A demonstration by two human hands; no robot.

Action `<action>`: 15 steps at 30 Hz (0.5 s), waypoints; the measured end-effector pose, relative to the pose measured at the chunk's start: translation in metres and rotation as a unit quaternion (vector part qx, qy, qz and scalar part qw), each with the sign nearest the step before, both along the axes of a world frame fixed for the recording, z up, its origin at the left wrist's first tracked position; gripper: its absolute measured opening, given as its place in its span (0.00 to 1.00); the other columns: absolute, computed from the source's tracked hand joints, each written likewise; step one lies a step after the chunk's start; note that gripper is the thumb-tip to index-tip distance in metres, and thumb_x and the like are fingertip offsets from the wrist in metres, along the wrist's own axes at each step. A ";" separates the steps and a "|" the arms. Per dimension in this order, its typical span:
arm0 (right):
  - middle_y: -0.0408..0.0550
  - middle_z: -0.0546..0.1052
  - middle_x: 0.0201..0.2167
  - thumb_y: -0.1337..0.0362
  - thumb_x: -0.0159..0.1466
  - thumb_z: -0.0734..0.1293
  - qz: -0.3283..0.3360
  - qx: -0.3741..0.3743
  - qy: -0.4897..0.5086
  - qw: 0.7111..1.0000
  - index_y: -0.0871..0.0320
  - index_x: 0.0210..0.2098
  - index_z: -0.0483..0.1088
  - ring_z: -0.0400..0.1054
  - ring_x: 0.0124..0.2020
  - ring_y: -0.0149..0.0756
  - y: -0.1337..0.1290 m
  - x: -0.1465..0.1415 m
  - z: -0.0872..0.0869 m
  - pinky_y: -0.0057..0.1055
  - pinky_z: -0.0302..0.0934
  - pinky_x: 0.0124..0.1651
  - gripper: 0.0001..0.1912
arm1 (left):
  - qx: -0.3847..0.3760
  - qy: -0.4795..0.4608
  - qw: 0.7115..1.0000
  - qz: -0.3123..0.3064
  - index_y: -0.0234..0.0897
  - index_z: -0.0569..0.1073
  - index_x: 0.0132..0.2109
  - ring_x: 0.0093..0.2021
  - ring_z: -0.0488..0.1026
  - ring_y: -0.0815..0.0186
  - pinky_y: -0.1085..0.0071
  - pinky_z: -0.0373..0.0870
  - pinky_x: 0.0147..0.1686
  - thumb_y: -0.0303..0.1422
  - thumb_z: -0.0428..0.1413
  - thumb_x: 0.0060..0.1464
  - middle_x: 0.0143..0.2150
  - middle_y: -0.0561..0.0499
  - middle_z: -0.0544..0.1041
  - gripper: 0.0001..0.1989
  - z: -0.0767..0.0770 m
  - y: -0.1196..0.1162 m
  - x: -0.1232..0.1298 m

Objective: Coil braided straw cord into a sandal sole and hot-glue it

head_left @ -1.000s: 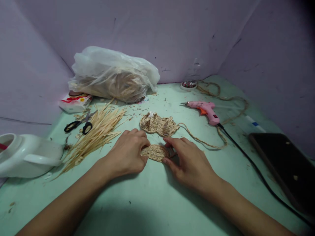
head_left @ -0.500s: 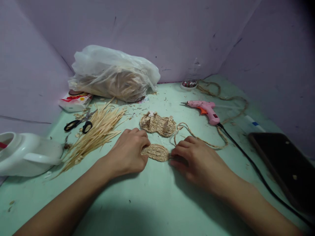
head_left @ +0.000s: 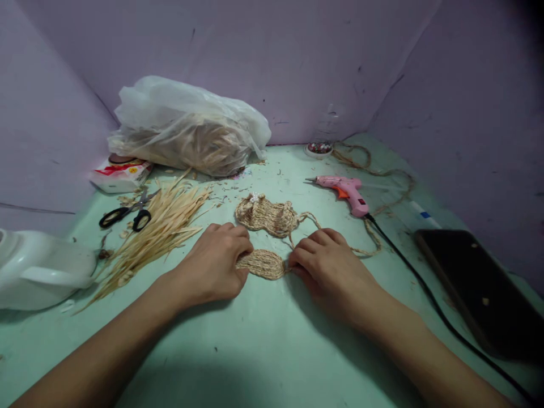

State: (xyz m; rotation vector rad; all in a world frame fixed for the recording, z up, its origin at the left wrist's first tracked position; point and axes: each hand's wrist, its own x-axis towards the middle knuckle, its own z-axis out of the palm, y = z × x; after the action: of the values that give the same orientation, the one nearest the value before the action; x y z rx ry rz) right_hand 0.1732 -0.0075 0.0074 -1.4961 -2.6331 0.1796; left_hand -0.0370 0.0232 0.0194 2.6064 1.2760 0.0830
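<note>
The left hand point(head_left: 219, 260) hides the near-side braided oval's point(head_left: 266, 264) left end. The right hand's point(head_left: 329, 266) fingertips are tucked from sight, their hold unclear. The left edge crops the white plastic jug point(head_left: 51, 266); the right, the dark phone point(head_left: 476, 283).

On the desk point(head_left: 255, 351), your left hand point(head_left: 221, 260) grips the left end of the coiled braid piece point(head_left: 264, 264); your right hand point(head_left: 325, 263) pinches the cord at its right end. Just beyond lies the beaded woven piece point(head_left: 267, 217), with the pink glue gun point(head_left: 344, 191) farther right.
</note>
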 end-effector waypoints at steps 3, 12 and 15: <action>0.48 0.76 0.31 0.70 0.61 0.63 -0.004 0.004 0.012 1.000 0.57 0.31 0.73 0.63 0.37 0.40 0.004 0.003 -0.001 0.41 0.50 0.48 0.07 | 0.003 -0.005 1.000 -0.007 0.39 0.75 0.39 0.39 0.68 0.59 0.61 0.61 0.42 0.27 0.52 0.44 0.36 0.49 0.73 0.13 -0.001 0.000 -0.002; 0.47 0.76 0.27 0.62 0.58 0.67 -0.034 -0.048 0.018 0.998 0.56 0.28 0.74 0.67 0.34 0.38 0.004 0.012 0.006 0.35 0.53 0.41 0.05 | -0.008 -0.017 1.000 -0.022 0.39 0.74 0.36 0.34 0.67 0.63 0.64 0.62 0.39 0.28 0.52 0.47 0.35 0.51 0.73 0.09 -0.002 0.004 -0.002; 0.45 0.77 0.24 0.54 0.55 0.69 -0.110 -0.097 -0.006 0.989 0.54 0.30 0.75 0.68 0.27 0.38 0.001 0.017 0.012 0.32 0.50 0.28 0.10 | -0.012 -0.014 0.999 -0.031 0.38 0.74 0.36 0.35 0.67 0.63 0.64 0.62 0.39 0.28 0.52 0.48 0.36 0.50 0.73 0.09 -0.001 0.004 -0.001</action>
State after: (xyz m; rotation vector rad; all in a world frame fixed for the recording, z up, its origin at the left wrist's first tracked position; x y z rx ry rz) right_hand 0.1899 -0.0067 0.0195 -1.8394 -2.4952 0.4172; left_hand -0.0383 0.0273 0.0185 2.6123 1.1798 0.0922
